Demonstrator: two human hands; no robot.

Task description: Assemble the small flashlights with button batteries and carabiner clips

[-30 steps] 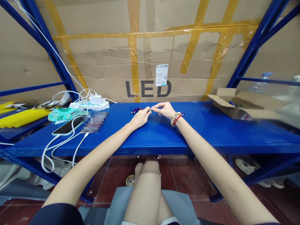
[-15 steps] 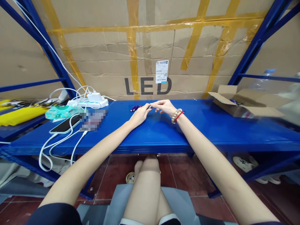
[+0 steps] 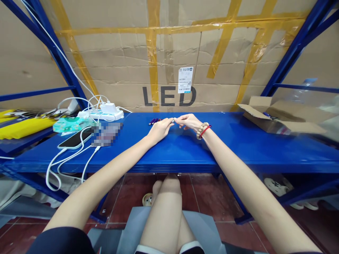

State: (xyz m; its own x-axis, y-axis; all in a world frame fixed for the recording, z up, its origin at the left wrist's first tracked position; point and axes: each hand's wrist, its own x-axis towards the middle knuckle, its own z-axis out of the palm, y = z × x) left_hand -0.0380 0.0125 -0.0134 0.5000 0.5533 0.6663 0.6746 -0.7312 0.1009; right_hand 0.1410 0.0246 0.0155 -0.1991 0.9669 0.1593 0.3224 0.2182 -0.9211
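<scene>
My left hand [image 3: 159,128] and my right hand [image 3: 189,121] meet fingertip to fingertip over the blue shelf [image 3: 238,148], far from me. Both are pinched on one small dark, silvery part [image 3: 173,121] held between them; it is too small to name. The right wrist wears a bead bracelet with a red cord [image 3: 202,130]. Just left of the hands, a few small purple pieces [image 3: 153,121] lie on the shelf.
At the left lie a phone [image 3: 74,139] with white cables, a power strip with chargers [image 3: 103,113], and a teal packet [image 3: 69,124]. An open cardboard box [image 3: 275,118] sits at the right. Taped cardboard marked LED [image 3: 169,96] walls off the back.
The hands stay pinched together on the small part and have barely shifted; the view has drifted slightly.
</scene>
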